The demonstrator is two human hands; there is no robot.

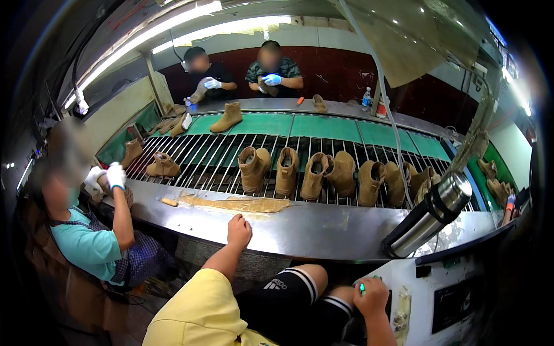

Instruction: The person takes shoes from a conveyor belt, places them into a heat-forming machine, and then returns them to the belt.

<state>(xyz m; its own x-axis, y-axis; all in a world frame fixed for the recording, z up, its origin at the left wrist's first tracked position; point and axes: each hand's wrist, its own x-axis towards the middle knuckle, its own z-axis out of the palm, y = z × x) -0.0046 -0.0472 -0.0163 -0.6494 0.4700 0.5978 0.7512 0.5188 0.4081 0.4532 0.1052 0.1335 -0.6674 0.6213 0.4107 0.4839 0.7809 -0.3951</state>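
My left hand (239, 230) rests curled into a loose fist on the front ledge of the metal bench (306, 225), with nothing showing from it. Just beyond it lies a strip of brown tape or film (242, 204) stuck to the metal. Low on the right, my right hand (374, 297) is closed near my knee around a small green object (362, 289); the fingers hide most of it, so its kind is unclear. Past the bench edge, tan ankle boots stand in a row on metal rollers, the nearest being one boot (253, 170) and another boot (287, 172).
A steel thermos (430, 213) with a black strap stands at the bench's right end. At left, a gloved co-worker (86, 230) handles a boot. Two more gloved people (271, 75) sit across the line. A green belt (259, 124) runs beyond the rollers (216, 155).
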